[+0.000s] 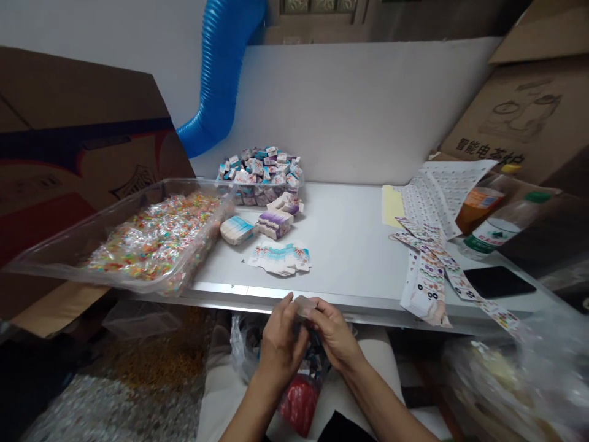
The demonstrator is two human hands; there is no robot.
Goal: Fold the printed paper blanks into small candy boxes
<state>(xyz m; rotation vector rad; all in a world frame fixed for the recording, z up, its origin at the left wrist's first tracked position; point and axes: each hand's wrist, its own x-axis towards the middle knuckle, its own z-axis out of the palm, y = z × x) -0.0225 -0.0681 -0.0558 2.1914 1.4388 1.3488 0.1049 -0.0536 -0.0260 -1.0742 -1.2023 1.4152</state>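
Observation:
Just in front of the table's near edge, my left hand (281,344) and my right hand (335,334) meet over a small pale, flat paper carton (304,303). The fingers of both hands pinch it, and they cover part of it. Beyond them on the table lies a fanned row of flat blue-and-white cartons (280,258). Behind that row are a blue-edged stack of cartons (237,229) and a purple-edged stack (275,224). A clear container at the back is heaped with small made-up boxes (260,169).
To the left stands a clear plastic tray (59,269) of colourful wrapped pieces, beside a large cardboard box (83,135). Sticker sheets (426,273), a phone (499,282) and a green-capped bottle (494,233) occupy the right. A bag with a red bundle (300,402) rests below my hands.

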